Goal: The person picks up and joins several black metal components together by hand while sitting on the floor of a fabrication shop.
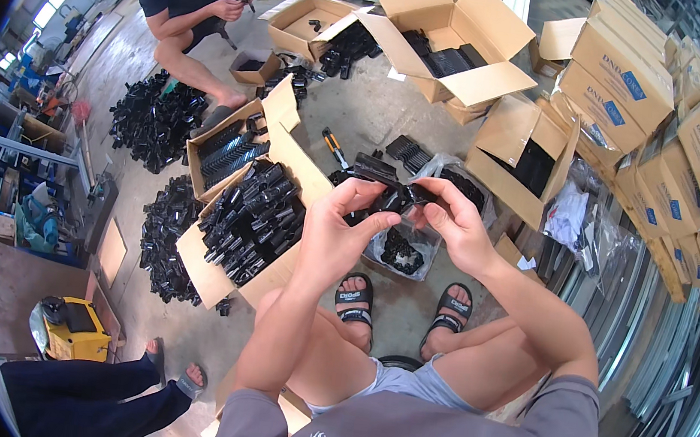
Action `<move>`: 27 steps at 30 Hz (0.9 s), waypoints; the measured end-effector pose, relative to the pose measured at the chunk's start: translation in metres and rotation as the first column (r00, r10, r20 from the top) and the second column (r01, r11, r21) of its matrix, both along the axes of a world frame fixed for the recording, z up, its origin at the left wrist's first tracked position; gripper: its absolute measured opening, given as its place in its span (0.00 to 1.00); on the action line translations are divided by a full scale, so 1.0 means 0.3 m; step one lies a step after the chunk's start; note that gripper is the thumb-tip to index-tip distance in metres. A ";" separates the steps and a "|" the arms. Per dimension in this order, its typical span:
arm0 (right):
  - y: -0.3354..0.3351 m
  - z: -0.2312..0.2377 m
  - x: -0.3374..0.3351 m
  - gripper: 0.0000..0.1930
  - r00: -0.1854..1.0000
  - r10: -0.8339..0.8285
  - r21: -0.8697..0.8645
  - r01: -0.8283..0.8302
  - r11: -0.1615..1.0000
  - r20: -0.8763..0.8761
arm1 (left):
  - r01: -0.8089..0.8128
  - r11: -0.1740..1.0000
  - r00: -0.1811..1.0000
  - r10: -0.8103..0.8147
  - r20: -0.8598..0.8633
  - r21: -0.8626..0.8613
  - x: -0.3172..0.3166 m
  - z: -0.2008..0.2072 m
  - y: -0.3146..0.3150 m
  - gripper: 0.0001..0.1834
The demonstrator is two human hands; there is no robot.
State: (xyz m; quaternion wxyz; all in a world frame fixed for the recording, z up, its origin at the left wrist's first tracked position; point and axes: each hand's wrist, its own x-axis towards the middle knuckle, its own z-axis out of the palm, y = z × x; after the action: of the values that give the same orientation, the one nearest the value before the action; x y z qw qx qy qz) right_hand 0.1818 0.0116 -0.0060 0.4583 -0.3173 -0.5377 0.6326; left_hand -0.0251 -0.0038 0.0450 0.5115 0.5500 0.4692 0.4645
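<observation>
In front of my chest, my left hand (340, 217) is closed on a black channel-shaped part (375, 170), thumb below and fingers behind. Close beside it, my right hand (457, 226) pinches a small black piece (416, 195) against that part's right end. The fingers hide where the two meet. Beneath my hands stands a plastic-lined box (422, 266) with small black pieces in it. An orange-handled tool (334, 145) lies just beyond my left hand, near a row of black parts (409, 153).
Left of me, an open carton (199, 266) holds many black parts, with loose heaps (154, 120) beyond. Open cartons (497, 28) stand ahead; stacked cartons (616, 85) and metal profiles (653, 365) are at right. One person (187, 19) sits far left; another's legs (87, 400) show lower left.
</observation>
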 end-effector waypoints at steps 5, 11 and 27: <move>0.004 -0.006 0.008 0.20 1.000 0.009 -0.035 -0.010 0.999 -0.020 | -0.001 0.999 0.996 0.005 -0.084 0.050 -0.005 -0.013 -0.002 0.16; -0.001 0.001 -0.006 0.20 0.999 -0.027 -0.044 0.026 0.999 -0.030 | -0.017 0.999 0.989 0.022 -0.148 0.035 0.012 -0.003 -0.009 0.16; 0.084 -0.093 -0.049 0.20 0.918 -0.357 -0.161 0.331 0.930 -0.171 | 0.058 0.933 0.750 0.194 0.632 -0.355 0.008 -0.070 0.037 0.15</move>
State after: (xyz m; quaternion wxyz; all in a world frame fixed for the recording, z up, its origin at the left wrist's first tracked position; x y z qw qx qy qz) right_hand 0.1670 0.0369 -0.0338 0.5922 -0.3714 -0.3833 0.6037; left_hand -0.0228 0.0073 0.0240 0.7159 0.2327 0.3544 0.5548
